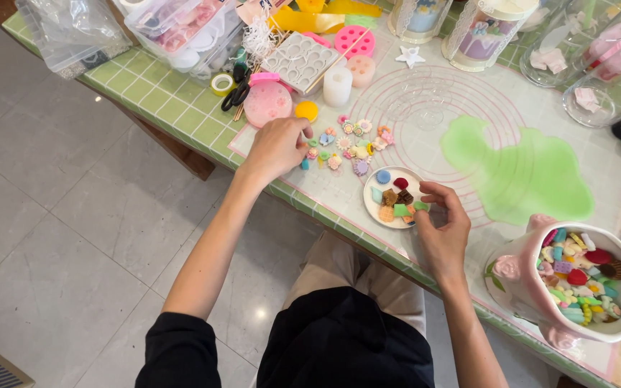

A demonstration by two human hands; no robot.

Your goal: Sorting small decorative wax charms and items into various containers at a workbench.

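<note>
The left hand (278, 146) rests on the pale work mat (468, 100), its fingertips curled together at the near edge of a scatter of small flower-shaped charms (350, 147); the fingers seem pinched on 1 tiny piece, but it is too small to tell for sure. The charms spread out just to the right of that hand, between it and the small white plate (371, 208). The right hand (443, 230) sits at the plate's right rim, thumb and forefinger pressed together on a small green piece (421, 206) at the edge of the plate. The plate holds other small coloured pieces, blue, red, brown and green. Farther right on the mat lies a flat green sheet (519, 172), and near the table edge stands a pink-and-white pot (519, 280) filled with mixed coloured charms. Behind the left hand lie a round pink mould (267, 104) and a white candle (337, 86).
</note>
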